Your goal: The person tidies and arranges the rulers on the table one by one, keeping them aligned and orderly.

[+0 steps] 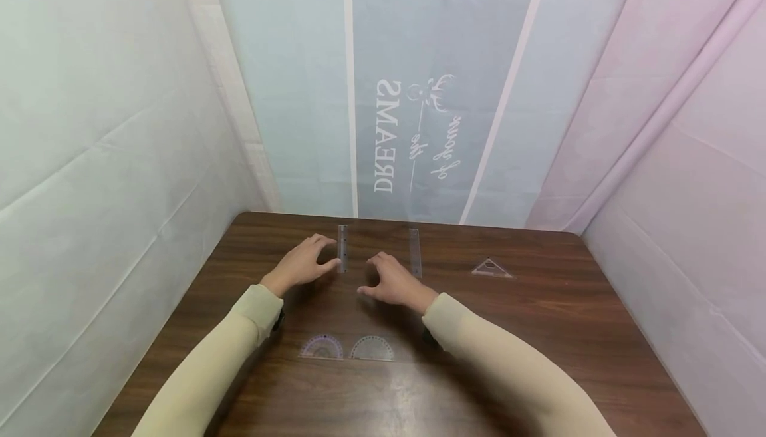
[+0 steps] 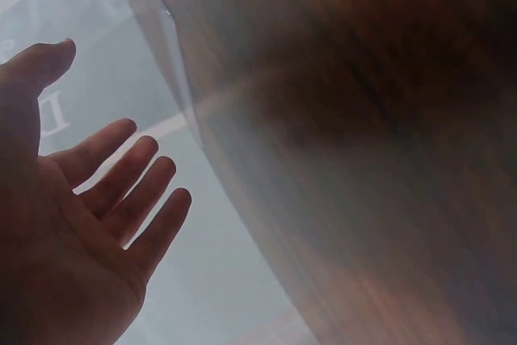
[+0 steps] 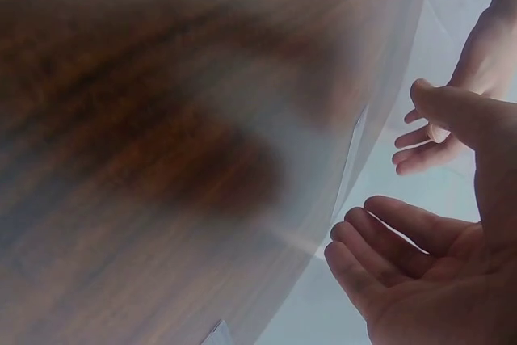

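In the head view a clear ruler (image 1: pixel 342 249) lies lengthwise near the back of the table. My left hand (image 1: pixel 302 264) is just left of it, thumb and fingertips close to its edge; contact cannot be made out. The left wrist view shows this hand (image 2: pixel 97 208) with fingers spread and nothing between them. To the ruler's right is my right hand (image 1: pixel 391 281), apart from it, thumb and fingers parted. Its palm (image 3: pixel 436 280) is bare in the right wrist view. A second clear ruler (image 1: pixel 415 252) lies just beyond the right hand.
A clear triangular set square (image 1: pixel 491 269) lies at the right. Two clear protractors, a purple-tinted one (image 1: pixel 322 348) and a plainer one (image 1: pixel 372 348), sit side by side nearer the front. Printed cloth (image 1: pixel 299 91) hangs behind the wooden table (image 1: pixel 538 330); pale cloth walls flank it.
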Demonstrator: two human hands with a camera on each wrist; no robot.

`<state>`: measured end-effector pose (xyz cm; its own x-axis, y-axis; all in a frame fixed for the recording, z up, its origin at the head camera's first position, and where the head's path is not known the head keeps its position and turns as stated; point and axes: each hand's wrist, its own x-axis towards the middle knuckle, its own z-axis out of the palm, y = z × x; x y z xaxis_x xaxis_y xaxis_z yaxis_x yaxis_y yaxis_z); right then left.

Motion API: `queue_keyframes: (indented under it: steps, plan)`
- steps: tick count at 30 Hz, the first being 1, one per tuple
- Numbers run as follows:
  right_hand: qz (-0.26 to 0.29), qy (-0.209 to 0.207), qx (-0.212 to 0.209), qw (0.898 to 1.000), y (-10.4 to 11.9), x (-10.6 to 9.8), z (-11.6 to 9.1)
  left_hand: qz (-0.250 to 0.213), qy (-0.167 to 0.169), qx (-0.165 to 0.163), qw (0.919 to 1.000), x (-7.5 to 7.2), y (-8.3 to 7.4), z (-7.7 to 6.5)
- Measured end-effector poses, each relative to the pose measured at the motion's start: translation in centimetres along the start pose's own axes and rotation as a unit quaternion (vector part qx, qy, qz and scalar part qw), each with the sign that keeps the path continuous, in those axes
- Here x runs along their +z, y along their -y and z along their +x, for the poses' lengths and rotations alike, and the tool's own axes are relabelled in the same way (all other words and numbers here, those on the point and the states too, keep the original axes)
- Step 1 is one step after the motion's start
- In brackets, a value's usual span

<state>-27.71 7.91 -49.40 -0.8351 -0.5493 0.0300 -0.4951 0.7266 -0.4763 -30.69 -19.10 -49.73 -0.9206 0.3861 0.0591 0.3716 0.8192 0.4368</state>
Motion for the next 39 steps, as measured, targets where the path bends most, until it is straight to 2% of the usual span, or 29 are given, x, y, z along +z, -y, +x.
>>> queue_keyframes:
  steps: [6, 13, 17, 21, 24, 32, 39]
  plan:
    - [-0.001, 0.01, 0.011, 1.0, -0.3, 0.1, 1.2, -0.014, 0.017, -0.021, 0.9995, 0.0, 0.8, 1.6]
    - [-0.003, 0.003, 0.01, 1.0, -0.2, 0.5, 2.2, -0.038, 0.014, -0.026, 0.9989, 0.2, 1.6, 3.7]
    - [0.005, 0.012, 0.012, 1.0, -0.1, 0.7, 2.7, -0.058, 0.025, -0.038, 0.9973, 0.5, 2.4, 4.7]
    - [0.013, 0.019, 0.014, 1.0, -0.1, 0.9, 3.3, -0.083, 0.027, -0.035, 0.9955, 0.8, 2.8, 5.4]
    - [0.011, 0.024, 0.017, 0.999, -0.2, 1.2, 3.7, -0.08, 0.026, -0.029, 0.996, 1.0, 3.1, 6.0]
    - [0.017, 0.025, 0.014, 0.999, -1.1, 0.8, 4.3, -0.082, 0.037, -0.07, 0.9935, 1.7, 2.2, 6.8]
    - [0.027, 0.043, 0.011, 0.999, -1.3, 0.4, 4.5, -0.046, 0.035, -0.087, 0.9945, 2.0, 1.1, 7.4]
